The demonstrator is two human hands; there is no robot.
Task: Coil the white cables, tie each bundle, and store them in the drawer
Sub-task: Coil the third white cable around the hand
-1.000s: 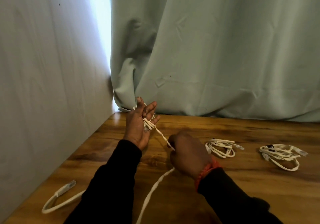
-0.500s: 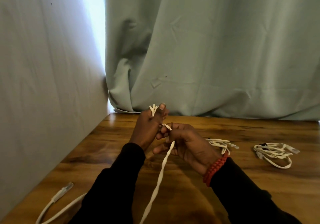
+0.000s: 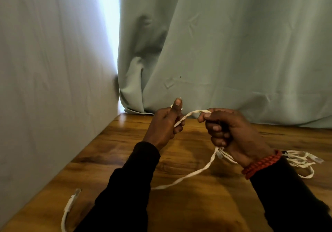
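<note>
Coiling in hand now — left hand [image 3: 164, 124] curled round the gathered loops of the white cable [image 3: 195, 174], thumb up to pin them. Right hand [image 3: 231, 131] pinching the free run taut between the two, likely feeding the next turn. Slack trailing down across the wooden table [image 3: 188, 204] toward the plug end [image 3: 74, 196]. Coiled bundle [image 3: 301, 160] parked behind the right wrist — drawer nowhere in view.

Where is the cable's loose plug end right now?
In the head view, the plug end lies on the table at the lower left, near the wall and left of the left sleeve, well clear of both hands.
</note>
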